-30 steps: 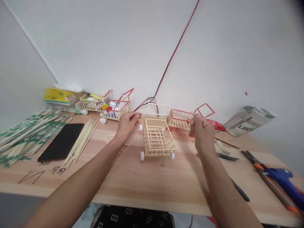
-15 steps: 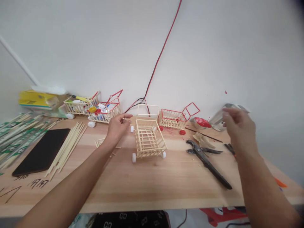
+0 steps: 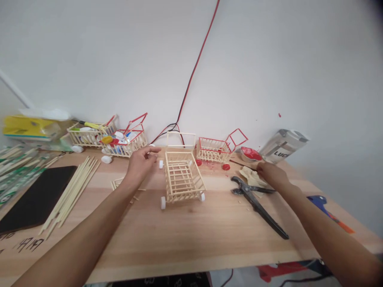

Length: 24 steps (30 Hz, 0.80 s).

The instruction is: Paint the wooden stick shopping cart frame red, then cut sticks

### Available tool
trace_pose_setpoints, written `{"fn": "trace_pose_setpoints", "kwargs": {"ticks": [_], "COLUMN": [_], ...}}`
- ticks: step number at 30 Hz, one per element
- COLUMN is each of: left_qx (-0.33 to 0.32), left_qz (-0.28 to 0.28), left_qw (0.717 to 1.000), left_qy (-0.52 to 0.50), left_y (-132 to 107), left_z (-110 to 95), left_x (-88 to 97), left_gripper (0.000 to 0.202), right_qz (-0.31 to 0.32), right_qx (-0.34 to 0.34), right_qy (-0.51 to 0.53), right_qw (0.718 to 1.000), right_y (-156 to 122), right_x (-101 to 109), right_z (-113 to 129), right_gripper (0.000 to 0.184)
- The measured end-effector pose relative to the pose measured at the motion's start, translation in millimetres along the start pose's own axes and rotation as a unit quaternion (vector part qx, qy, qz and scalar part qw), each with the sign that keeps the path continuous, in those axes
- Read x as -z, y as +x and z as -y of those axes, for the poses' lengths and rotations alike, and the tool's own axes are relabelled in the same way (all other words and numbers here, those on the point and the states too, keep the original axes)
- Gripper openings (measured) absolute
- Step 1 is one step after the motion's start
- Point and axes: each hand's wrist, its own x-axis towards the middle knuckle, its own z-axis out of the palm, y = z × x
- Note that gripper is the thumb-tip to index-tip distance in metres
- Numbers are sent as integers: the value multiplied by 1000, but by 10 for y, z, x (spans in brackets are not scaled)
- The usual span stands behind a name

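A small cart of pale sticks [image 3: 182, 179] with white wheels stands in the middle of the wooden table [image 3: 194, 231]. My left hand [image 3: 140, 162] hovers just left of it, fingers loosely stretched toward its rear, nothing in them. My right hand [image 3: 271, 173] is lowered to the table at the right, on beige scraps [image 3: 249, 175] and beside the handles of black pliers [image 3: 257, 201]. Its fingers are turned away from me and mostly hidden.
A red-trimmed stick cart [image 3: 214, 149], a red paint dish [image 3: 250, 153] and a silver packet [image 3: 283, 144] sit by the wall. Left: two carts with caps [image 3: 119, 139], loose sticks [image 3: 72, 191], a black slab [image 3: 32, 199], a yellow box [image 3: 26, 127]. A blue glue gun [image 3: 321, 201] lies far right.
My right hand has swung from beside the cart out to the right and dropped onto the table by the pliers. My left hand has loosened from a pinch. My view has turned rightward.
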Motion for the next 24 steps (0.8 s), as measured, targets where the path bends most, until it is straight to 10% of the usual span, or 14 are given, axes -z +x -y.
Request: {"fn": "trace_pose_setpoints", "kwargs": {"ticks": [6,14,24], "left_qx": [9,14,30], "left_qz": [9,15,11], "left_qw": [1000,1000,999], "left_qy": [16,0,3], "left_y": [2,16,4], "left_z": [11,29,-7], "left_x": [2,-9,-15], "left_gripper": [40,37,37], "right_qz": [-29,-112,-83], "right_qx": [60,-53,-88], "right_qy": [11,136,513], "right_qw": [998,983,850], "right_y": [-3,-265,-269], "right_x": [38,353,550], "right_z": [-46,-271,-313], "right_gripper": [13,10,29]}}
